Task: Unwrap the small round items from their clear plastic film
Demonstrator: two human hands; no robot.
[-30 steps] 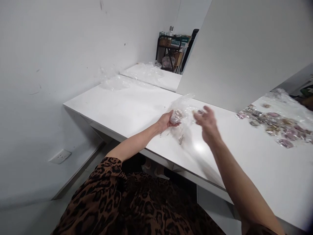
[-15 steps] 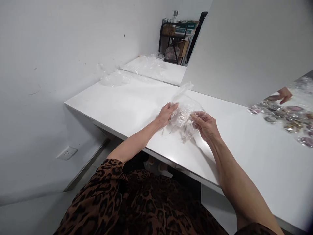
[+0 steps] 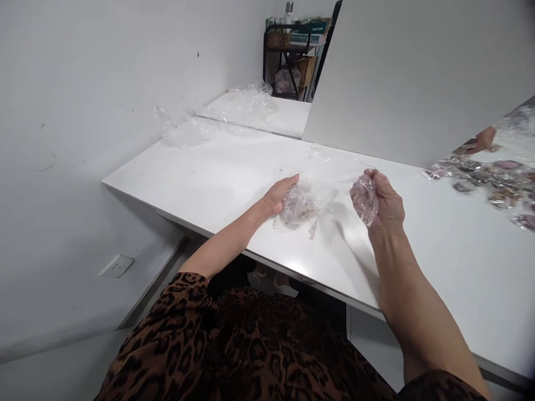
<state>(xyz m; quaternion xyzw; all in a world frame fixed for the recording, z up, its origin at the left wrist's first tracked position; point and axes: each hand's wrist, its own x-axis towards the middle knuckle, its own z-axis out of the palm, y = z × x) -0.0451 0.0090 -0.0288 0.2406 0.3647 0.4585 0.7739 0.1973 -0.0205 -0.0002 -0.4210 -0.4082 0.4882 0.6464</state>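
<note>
My left hand point(image 3: 283, 195) is closed on a crumpled clear plastic bag point(image 3: 301, 209), low over the white table. Inside or under its film, pinkish-brown contents show but are too blurred to name. To the right, my right hand point(image 3: 384, 200) is closed on a small pinkish packet in clear film point(image 3: 365, 199), raised above the tabletop. Thin film seems to stretch behind the two hands, its edges hard to make out. Small scraps point(image 3: 312, 229) lie on the table just below the bag.
Loose clear plastic film point(image 3: 188, 132) lies along the table's far left side. A grey partition point(image 3: 397, 83) stands at the back. Several wrapped packets point(image 3: 504, 195) lie at the right, with another person's hand point(image 3: 485, 139) over them. A black cart point(image 3: 288, 50) holds boxes beyond.
My right hand has moved right, away from my left, with the pinkish packet in it. My left hand keeps the bag, which now sits lower and more bunched.
</note>
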